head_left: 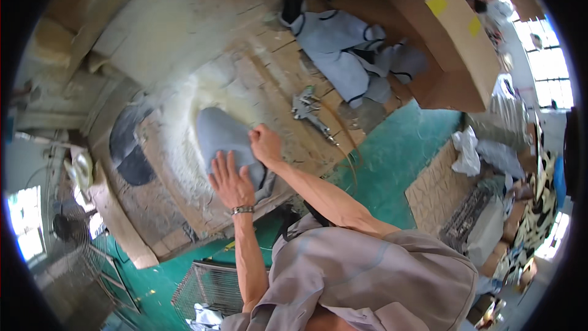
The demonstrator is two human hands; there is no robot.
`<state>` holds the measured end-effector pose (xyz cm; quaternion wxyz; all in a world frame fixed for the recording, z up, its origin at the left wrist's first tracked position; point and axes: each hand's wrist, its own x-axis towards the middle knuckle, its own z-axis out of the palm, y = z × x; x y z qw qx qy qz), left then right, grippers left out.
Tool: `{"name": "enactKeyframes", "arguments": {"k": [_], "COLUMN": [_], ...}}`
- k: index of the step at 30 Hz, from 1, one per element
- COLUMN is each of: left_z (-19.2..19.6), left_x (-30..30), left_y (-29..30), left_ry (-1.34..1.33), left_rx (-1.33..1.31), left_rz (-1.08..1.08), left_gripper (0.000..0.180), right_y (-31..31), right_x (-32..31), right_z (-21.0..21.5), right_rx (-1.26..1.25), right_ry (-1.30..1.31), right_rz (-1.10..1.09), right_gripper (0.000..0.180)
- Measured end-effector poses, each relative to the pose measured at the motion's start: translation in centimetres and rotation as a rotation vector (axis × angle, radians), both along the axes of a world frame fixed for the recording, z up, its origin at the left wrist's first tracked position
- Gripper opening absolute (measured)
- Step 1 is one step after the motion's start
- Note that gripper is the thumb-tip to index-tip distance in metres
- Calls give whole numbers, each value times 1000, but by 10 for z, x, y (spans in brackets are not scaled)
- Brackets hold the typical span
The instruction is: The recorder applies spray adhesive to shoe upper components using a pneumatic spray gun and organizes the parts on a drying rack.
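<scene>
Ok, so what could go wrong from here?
The spray gun lies loose on the worktable, not far from the right hand, so a wide sweep might knock it. Pale residue surrounds part of the grey piece under the left hand; it could rub off and mark the surface.

The fabric piece (222, 133) is grey, the floor (392, 162) green, the carton (468, 46) tan with yellow patches (437, 5).
</scene>
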<state>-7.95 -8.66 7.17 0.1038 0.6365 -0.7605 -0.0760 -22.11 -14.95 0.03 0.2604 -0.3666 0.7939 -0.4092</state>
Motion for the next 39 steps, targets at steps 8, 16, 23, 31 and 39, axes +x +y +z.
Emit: {"name": "enactKeyframes", "arguments": {"k": [8,16,23,31,39], "left_z": [-4,-3,124,109,94], "left_x": [6,27,-14,5,13], "left_y": [-2,2,-16,30,71], "left_ry": [31,329,695,1485,2392], "left_rx": [61,160,-234,650,245], "left_rz": [62,70,-135,-57,326], "left_gripper": [58,87,96,52,40], "right_y": [-25,-34,17,94,179], "right_x": [-269,-303,-154,-46,-42], "right_z": [10,100,267,287,223], "right_rx": [102,-25,126,-745,277], "right_ry": [795,299,312,768,-101], "right_rz": [-461,51,1117,589,573], "right_gripper": [69,33,26,29,56]}}
